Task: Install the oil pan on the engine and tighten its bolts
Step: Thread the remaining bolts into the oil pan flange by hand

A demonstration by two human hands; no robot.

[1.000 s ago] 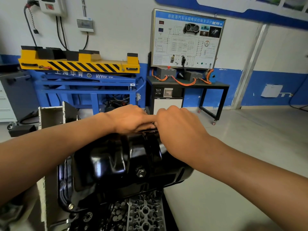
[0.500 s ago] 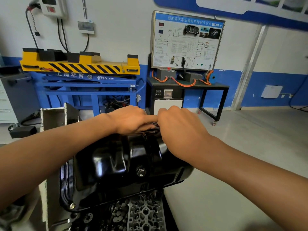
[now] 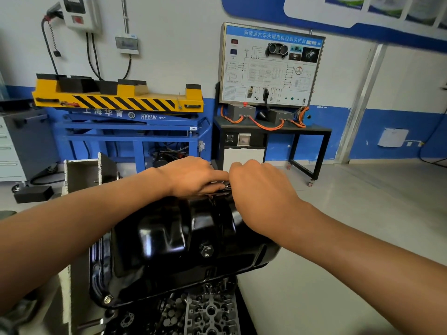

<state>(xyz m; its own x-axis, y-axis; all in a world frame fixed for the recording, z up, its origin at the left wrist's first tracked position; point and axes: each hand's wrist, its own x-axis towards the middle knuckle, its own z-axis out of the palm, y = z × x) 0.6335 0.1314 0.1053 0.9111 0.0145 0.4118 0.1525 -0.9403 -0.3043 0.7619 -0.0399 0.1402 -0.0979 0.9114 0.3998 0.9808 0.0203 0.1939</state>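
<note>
The black oil pan [image 3: 169, 240] sits on top of the engine [image 3: 210, 313], its drain plug [image 3: 206, 250] facing me. One bolt [image 3: 108, 299] sits in the near left corner of the flange. Both my hands meet at the pan's far edge. My left hand [image 3: 193, 177] lies over that edge, its thumb and forefinger pinching a small shiny bolt [image 3: 225, 185]. My right hand [image 3: 258, 192] is curled over the same spot, with its fingertips hidden behind its back.
A grey engine stand box [image 3: 82, 172] rises left of the pan. Behind stand a blue and yellow lift table [image 3: 121, 102] and a black bench with a training panel [image 3: 271, 64]. Open grey floor [image 3: 362, 213] stretches to the right.
</note>
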